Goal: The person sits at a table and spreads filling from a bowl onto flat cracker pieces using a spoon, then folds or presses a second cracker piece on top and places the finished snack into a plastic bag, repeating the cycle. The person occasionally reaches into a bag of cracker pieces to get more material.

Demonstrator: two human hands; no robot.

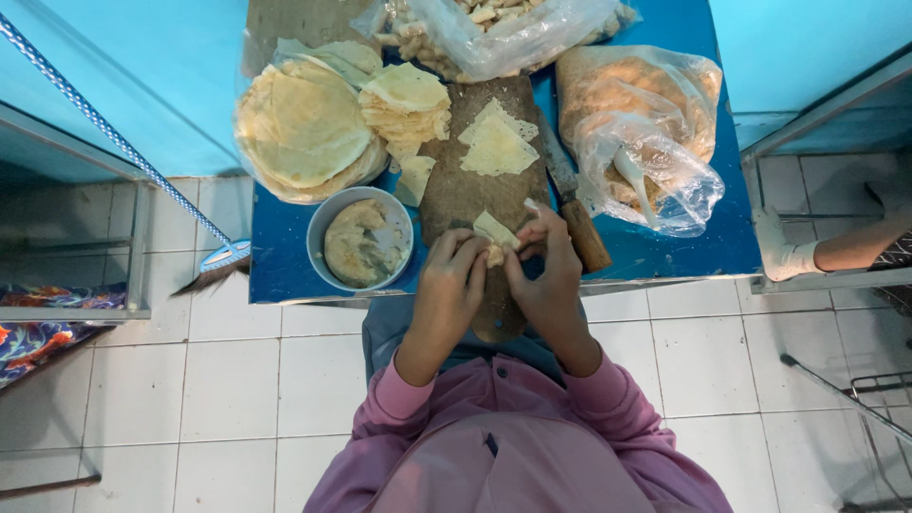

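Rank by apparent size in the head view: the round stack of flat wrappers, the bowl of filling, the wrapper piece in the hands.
1. Round stack of flat wrappers
2. Bowl of filling
3. Wrapper piece, held by both hands, left, right

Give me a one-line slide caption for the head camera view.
Both hands, left hand and right hand, fold a pastry wrapper over a wooden board beside a bowl of filling.

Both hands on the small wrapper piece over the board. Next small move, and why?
Probably fold the free corner of the wrapper piece over and pinch it shut. Left hand and right hand pinch it between fingertips above the wooden board; one pale corner sticks up unfolded. The bowl of filling sits beside the left hand, untouched.
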